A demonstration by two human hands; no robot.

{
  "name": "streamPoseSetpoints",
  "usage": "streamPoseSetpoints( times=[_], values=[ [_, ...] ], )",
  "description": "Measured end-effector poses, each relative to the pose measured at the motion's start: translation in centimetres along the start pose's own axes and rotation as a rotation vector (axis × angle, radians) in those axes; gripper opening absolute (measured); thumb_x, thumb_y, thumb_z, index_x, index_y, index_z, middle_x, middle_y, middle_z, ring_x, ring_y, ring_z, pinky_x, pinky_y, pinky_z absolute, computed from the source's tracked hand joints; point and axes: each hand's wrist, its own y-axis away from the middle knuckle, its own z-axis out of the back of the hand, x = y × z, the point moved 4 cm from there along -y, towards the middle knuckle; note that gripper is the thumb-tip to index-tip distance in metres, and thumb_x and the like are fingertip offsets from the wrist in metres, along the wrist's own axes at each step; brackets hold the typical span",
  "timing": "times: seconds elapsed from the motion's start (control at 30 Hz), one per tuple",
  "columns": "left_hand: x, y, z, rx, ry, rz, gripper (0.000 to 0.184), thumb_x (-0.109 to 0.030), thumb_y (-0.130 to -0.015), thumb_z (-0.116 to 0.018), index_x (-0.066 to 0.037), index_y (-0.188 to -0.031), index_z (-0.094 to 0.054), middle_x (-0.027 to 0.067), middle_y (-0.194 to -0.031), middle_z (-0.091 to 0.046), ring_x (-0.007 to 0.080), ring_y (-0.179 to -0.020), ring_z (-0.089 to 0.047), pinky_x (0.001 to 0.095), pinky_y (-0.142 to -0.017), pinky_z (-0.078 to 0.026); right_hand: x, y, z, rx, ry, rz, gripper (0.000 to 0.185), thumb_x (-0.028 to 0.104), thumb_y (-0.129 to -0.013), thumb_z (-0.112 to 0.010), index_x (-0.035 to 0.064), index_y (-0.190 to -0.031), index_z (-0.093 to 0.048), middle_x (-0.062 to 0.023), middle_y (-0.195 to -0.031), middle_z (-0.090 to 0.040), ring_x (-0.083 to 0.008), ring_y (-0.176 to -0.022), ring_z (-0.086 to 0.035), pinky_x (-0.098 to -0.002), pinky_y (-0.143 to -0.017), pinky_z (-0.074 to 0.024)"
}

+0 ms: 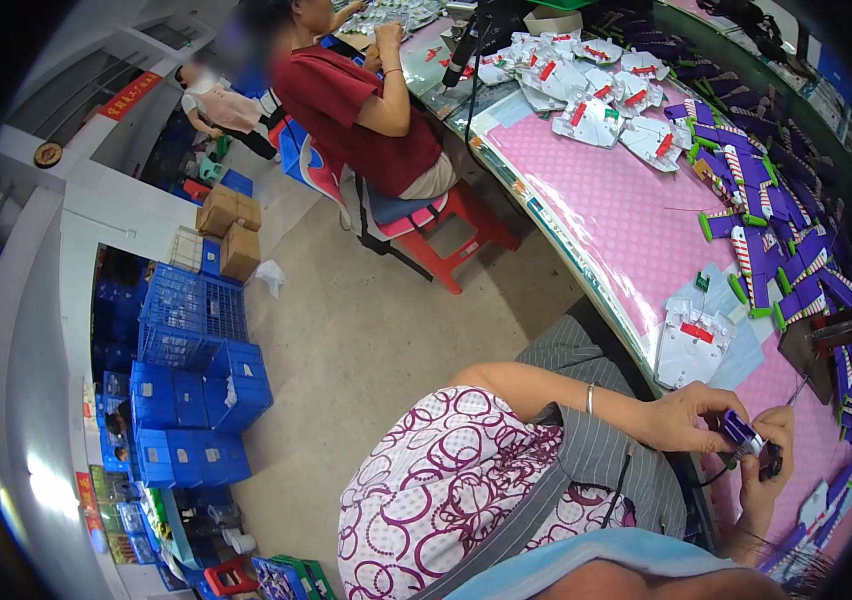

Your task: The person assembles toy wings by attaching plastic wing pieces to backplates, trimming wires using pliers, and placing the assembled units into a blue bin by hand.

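My left hand (691, 418), with a bracelet at the wrist, pinches a small purple plastic piece (736, 428) with white and dark portions. My right hand (772, 440) is closed around the other side of that piece, thumb against its lower end; a dark part (771, 463) shows between its fingers. Just beyond the hands, on the pink table covering (586, 200), lies a white plastic panel (694, 335) with a red strip. A small green part (702, 282) rests behind it. A thin metal rod (799, 388) points toward my right hand.
White panels with red strips (596, 90) are heaped at the far end. Purple wing-like pieces with green ends (746, 200) pile along the far side. A metal fixture (826, 340) stands at right. A co-worker (366, 110) sits on a red stool (456, 240); blue crates (191, 400) are stacked behind.
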Motion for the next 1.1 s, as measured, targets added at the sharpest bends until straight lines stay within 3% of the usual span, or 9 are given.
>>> streamPoseSetpoints(
  times=[0.17, 0.27, 0.4, 0.57, 0.67, 0.77, 0.97, 1.03, 1.1],
  values=[
    [-1.7, 0.0, 0.5, 0.046, -0.091, -0.056, 0.029, -0.011, -0.080, -0.066, -0.001, -0.106, -0.057, 0.0090, -0.101, -0.060, 0.0147, -0.091, -0.059, 0.0283, -0.076, -0.048, -1.1, 0.5, 1.1, -0.060, -0.025, 0.012, 0.037, 0.039, -0.084, -0.058, 0.0031, -0.086, -0.053, -0.0070, -0.080, -0.045, -0.0187, -0.078, -0.044, -0.0300, -0.068, -0.0339],
    [-3.9, 0.8, 5.3, -0.063, -0.615, -0.347, 0.033, -0.010, -0.079, -0.064, 0.001, -0.109, -0.057, 0.0141, -0.106, -0.059, 0.0288, -0.100, -0.056, 0.0366, -0.089, -0.044, -3.8, 1.5, 4.8, -0.216, -0.013, -0.005, 0.036, 0.039, -0.087, -0.053, 0.0042, -0.080, -0.048, -0.0068, -0.078, -0.045, -0.0186, -0.074, -0.043, -0.0306, -0.067, -0.0334],
    [-4.2, 2.7, 18.0, -0.669, -1.104, -0.265, 0.020, -0.005, -0.077, -0.056, -0.004, -0.097, -0.061, 0.0120, -0.099, -0.060, 0.0268, -0.094, -0.058, 0.0335, -0.083, -0.046, -7.2, 1.0, 11.4, -0.264, -0.409, 0.168, 0.035, 0.039, -0.090, -0.051, 0.0037, -0.091, -0.052, -0.0058, -0.084, -0.051, -0.0183, -0.075, -0.046, -0.0299, -0.069, -0.0354],
    [-3.6, 3.0, 21.0, -0.718, -1.382, -0.315, 0.009, -0.004, -0.072, -0.057, -0.006, -0.081, -0.060, 0.0071, -0.090, -0.060, 0.0271, -0.087, -0.056, 0.0366, -0.075, -0.047, -6.6, 1.9, 14.9, -0.672, -0.757, 0.066, 0.032, 0.038, -0.088, -0.054, 0.0093, -0.098, -0.046, -0.0017, -0.079, -0.043, -0.0172, -0.070, -0.041, -0.0334, -0.065, -0.0383],
    [-3.9, 3.0, 20.7, -0.769, -1.382, -0.305, 0.008, -0.004, -0.071, -0.056, -0.006, -0.078, -0.059, 0.0060, -0.089, -0.060, 0.0265, -0.084, -0.056, 0.0359, -0.073, -0.047, -12.5, 2.0, 17.0, -0.131, -1.398, 0.472, 0.032, 0.039, -0.088, -0.052, 0.0082, -0.094, -0.049, -0.0024, -0.079, -0.048, -0.0176, -0.070, -0.046, -0.0327, -0.064, -0.0398],
    [-3.3, 3.5, 21.0, -0.805, -1.358, -0.308, 0.006, -0.005, -0.072, -0.056, -0.006, -0.077, -0.060, 0.0061, -0.086, -0.061, 0.0260, -0.083, -0.057, 0.0357, -0.073, -0.047, -13.2, 4.5, 18.4, -0.674, -0.785, 0.049, 0.033, 0.041, -0.088, -0.052, 0.0076, -0.088, -0.053, -0.0037, -0.079, -0.053, -0.0187, -0.071, -0.052, -0.0328, -0.064, -0.0429],
    [-3.3, 4.3, 21.1, -0.919, -1.312, -0.315, 0.005, -0.006, -0.072, -0.056, -0.006, -0.073, -0.060, 0.0077, -0.079, -0.062, 0.0264, -0.079, -0.058, 0.0369, -0.069, -0.048, -21.0, 5.6, 20.6, -0.783, -0.777, -0.164, 0.038, 0.036, -0.092, -0.049, 0.0042, -0.113, -0.052, -0.0053, -0.098, -0.056, -0.0157, -0.084, -0.051, -0.0282, -0.072, -0.0385],
    [-3.2, 3.9, 21.2, -0.938, -1.298, -0.326, 0.005, -0.007, -0.072, -0.056, -0.006, -0.073, -0.060, 0.0079, -0.078, -0.062, 0.0265, -0.078, -0.058, 0.0372, -0.068, -0.048, -13.7, 5.1, 16.7, -0.821, -0.615, -0.274, 0.038, 0.044, -0.086, -0.056, 0.0059, -0.084, -0.055, -0.0065, -0.066, -0.057, -0.0205, -0.053, -0.055, -0.0327, -0.048, -0.0454],
    [-3.0, 3.9, 21.5, -0.932, -1.277, -0.328, 0.005, -0.006, -0.072, -0.055, -0.005, -0.072, -0.059, 0.0083, -0.075, -0.060, 0.0267, -0.077, -0.057, 0.0372, -0.069, -0.047, -14.6, 5.2, 17.8, -0.930, -0.535, -0.283, 0.040, 0.044, -0.083, -0.060, 0.0047, -0.084, -0.055, -0.0081, -0.064, -0.057, -0.0209, -0.046, -0.053, -0.0330, -0.040, -0.0435]
  ],
)
